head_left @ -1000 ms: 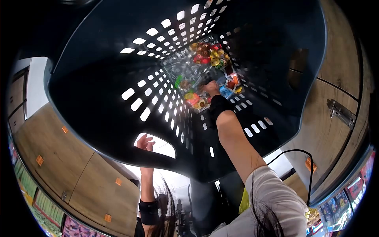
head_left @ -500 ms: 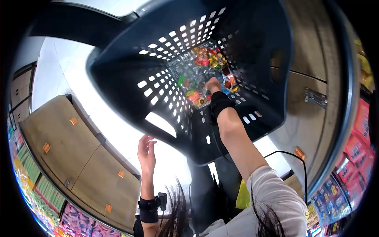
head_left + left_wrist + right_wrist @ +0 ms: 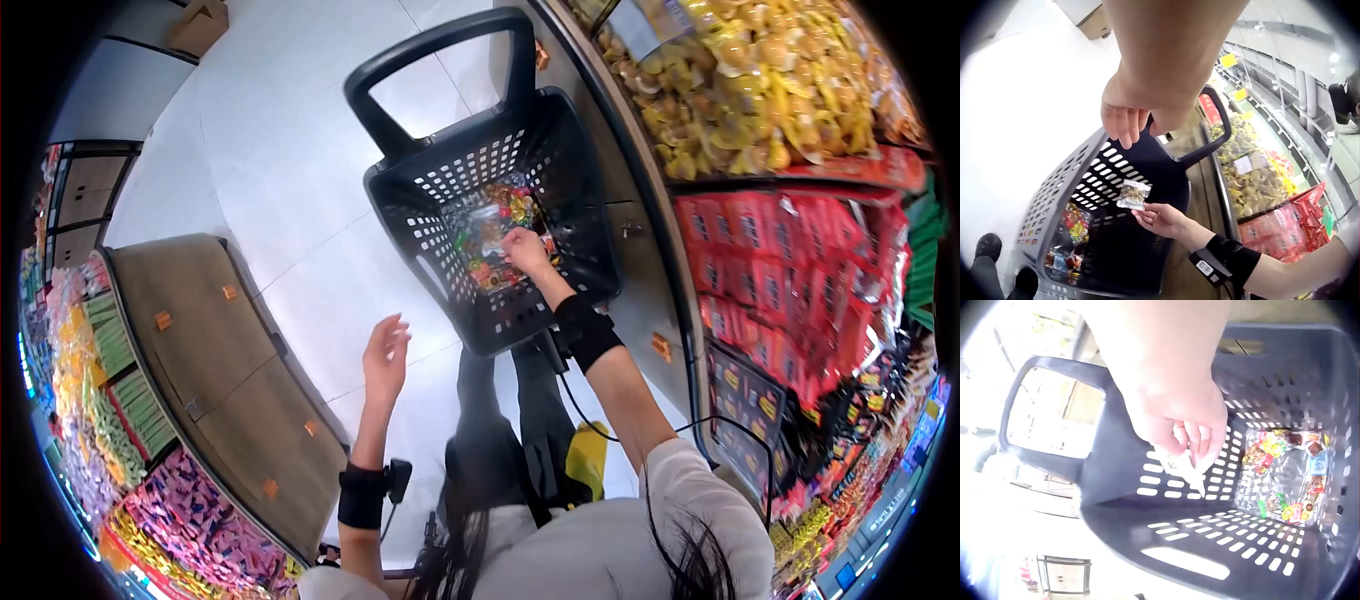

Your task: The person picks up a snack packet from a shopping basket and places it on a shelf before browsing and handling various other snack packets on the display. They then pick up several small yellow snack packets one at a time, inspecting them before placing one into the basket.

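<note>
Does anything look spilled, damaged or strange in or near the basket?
Nothing stands out. The colourful packets lie inside the basket, with no visible spill, and the small packet pinched in the right hand shows no visible tear.

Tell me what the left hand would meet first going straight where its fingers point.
The left hand would probably meet the black basket's side rim, though depth is unclear and it may pass above.

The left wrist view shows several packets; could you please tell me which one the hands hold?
It is the small clear-and-white packet pinched by the right hand; the other, more colourful packets lie down in the basket.
</note>
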`<state>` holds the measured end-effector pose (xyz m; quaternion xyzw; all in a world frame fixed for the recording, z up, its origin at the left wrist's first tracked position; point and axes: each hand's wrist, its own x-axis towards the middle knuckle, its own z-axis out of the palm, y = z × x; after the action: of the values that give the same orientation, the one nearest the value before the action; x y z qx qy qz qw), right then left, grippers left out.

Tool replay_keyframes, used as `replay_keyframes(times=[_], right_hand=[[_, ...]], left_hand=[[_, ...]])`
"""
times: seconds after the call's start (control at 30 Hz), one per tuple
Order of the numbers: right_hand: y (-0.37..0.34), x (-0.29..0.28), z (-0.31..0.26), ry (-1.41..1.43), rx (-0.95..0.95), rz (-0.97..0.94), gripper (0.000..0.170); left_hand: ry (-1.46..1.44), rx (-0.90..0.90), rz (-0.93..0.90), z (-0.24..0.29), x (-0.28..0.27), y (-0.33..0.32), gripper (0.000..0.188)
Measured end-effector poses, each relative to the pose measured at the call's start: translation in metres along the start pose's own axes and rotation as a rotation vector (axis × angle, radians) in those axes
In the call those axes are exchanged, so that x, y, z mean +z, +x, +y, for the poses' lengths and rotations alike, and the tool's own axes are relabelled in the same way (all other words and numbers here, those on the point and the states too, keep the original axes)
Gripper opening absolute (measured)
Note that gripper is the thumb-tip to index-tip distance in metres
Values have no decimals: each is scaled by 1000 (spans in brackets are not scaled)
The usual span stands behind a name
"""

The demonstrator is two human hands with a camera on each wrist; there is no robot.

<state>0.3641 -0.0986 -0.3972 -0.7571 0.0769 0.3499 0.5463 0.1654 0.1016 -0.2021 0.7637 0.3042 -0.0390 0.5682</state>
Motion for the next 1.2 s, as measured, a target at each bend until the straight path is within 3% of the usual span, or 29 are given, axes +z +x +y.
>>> replay_keyframes(times=[0.1, 0.2, 0.27, 0.3, 0.33, 0.43, 0.53, 0.63, 0.77, 0.87, 0.97, 1.0, 1.1, 1.2], right_hand=[[-83, -15, -68, 227, -36, -35, 5], [-150, -26, -110, 194, -201, -70, 6], [-197, -28, -146, 257, -253, -72, 3], [-228, -31, -173, 203, -246, -64, 3], [-250, -32, -186, 111, -303, -54, 4], [-300, -39, -207, -271, -635, 10, 7], [-340, -49, -226, -526, -901, 83, 11], [-375, -58, -235, -713, -977, 58, 15], [-400, -59, -234, -768, -1131, 96, 19], [-409, -62, -224, -462, -1019, 267, 17], [-423, -53, -225, 298, -662, 380, 19], [-423, -59, -221, 423, -643, 277, 22], [-443, -69, -227, 641, -494, 131, 24], [-463, -77, -225, 607, -464, 155, 26]], left_hand=[[-11, 135, -79, 50, 5, -8, 27], [-68, 156, -286, 89, 8, -20, 30], [-426, -97, -422, 111, 8, -30, 41], [-604, -223, -489, 122, 9, -33, 47], [-612, -332, -526, 140, 8, -37, 66], [-791, -456, -644, 161, -4, -44, 68], [-734, -449, -755, 173, -16, -54, 70], [-783, -493, -918, 186, -28, -64, 60], [-570, -305, -897, 200, -30, -84, 35], [-663, -221, -903, 198, -23, -92, 24], [-655, -119, -842, 215, -14, -112, 20], [-653, -81, -835, 221, -10, -119, 18], [-644, 29, -826, 235, 4, -135, 17], [-619, 73, -850, 242, 18, -153, 18]])
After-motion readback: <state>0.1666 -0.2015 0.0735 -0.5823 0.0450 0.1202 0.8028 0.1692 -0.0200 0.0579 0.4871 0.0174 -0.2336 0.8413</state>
